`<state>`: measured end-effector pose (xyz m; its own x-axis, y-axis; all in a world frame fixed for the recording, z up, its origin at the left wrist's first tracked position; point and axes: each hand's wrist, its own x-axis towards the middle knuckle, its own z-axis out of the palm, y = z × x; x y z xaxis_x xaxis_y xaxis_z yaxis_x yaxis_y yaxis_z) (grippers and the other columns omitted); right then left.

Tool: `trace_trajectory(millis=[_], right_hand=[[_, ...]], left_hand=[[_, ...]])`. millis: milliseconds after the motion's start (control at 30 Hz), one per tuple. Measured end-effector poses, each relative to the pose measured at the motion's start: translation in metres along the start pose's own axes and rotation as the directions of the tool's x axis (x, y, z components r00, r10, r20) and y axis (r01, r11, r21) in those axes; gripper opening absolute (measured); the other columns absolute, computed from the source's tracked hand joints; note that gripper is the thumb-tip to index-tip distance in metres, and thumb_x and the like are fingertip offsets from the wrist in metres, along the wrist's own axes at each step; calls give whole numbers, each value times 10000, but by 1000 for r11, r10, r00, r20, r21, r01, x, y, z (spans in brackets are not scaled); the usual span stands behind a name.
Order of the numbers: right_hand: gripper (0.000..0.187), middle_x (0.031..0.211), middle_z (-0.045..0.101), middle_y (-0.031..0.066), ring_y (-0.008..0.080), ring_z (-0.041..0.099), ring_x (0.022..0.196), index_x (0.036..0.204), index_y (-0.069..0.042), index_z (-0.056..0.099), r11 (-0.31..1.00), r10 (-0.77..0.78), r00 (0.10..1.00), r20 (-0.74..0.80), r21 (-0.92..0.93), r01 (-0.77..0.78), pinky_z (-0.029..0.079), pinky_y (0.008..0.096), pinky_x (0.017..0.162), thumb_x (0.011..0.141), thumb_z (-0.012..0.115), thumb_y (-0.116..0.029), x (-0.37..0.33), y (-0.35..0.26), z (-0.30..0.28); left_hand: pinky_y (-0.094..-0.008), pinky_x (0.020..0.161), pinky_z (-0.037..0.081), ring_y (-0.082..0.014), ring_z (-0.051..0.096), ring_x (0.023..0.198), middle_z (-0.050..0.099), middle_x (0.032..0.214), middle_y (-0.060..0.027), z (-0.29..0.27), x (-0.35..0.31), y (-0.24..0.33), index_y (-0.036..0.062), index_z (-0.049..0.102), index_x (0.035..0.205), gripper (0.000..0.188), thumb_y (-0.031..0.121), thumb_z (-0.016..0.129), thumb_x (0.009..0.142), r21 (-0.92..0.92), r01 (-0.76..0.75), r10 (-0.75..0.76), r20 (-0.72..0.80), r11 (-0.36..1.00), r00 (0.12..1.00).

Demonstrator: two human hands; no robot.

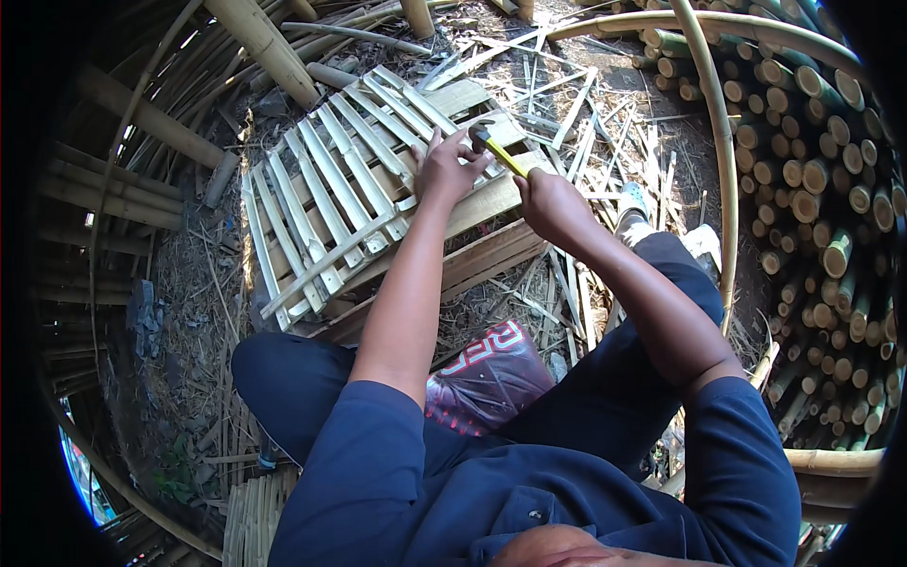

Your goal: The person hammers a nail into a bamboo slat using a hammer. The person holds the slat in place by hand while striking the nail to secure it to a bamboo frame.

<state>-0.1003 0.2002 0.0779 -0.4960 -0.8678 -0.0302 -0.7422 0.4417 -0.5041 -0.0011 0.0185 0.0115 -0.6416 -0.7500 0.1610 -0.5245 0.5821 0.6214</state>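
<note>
In the head view, the right hand (552, 202) is closed around the yellow handle of a hammer (503, 154), whose dark head is up beside the left hand (444, 171). The left hand's fingers are bent over the near right part of a panel of pale bamboo slats (326, 184); whether they pinch anything is too small to tell. The panel lies ahead of the person, slats side by side across a long crosspiece (331, 263), on a surface of wooden boards (482, 207).

Writing shows on the dark red plastic bag (496, 383) between the person's legs: large block capitals in red and white, partly creased. Any marking on the hammer is too small to read. Cut bamboo poles (808, 180) are stacked at the right, and split strips (576, 109) litter the ground beyond the boards.
</note>
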Motion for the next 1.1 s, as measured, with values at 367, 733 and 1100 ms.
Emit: trace_trajectory(millis=[367,733,1100], right_hand=[[406,724,640,297,511,636,710,901,31,601,999,-36,997,-75,20,38,494,582,676,1081,495,-318,-2,9,8],[426,775,657,313,511,651,765,902,53,623,998,-40,999,-23,44,41,498,585,716,1075,507,-319,0,2,-8],[368,770,679,260,460,675,742,942,37,606,997,-75,994,-76,-17,73,514,557,684,1071,506,-293,-6,-15,-17]], left_hand=[[-603,1274,38,-285,337,1533,588,1499,-20,4,2,-4,176,803,775,359,530,860,760,48,2,1,-60,999,998],[-588,1273,33,-311,279,1556,541,1547,-17,-8,-5,8,137,801,805,357,492,834,812,16,39,-39,-2,999,999],[-611,1265,88,-305,307,1545,565,1523,10,-4,-6,6,171,816,822,307,475,848,798,2,53,-53,-16,999,998]])
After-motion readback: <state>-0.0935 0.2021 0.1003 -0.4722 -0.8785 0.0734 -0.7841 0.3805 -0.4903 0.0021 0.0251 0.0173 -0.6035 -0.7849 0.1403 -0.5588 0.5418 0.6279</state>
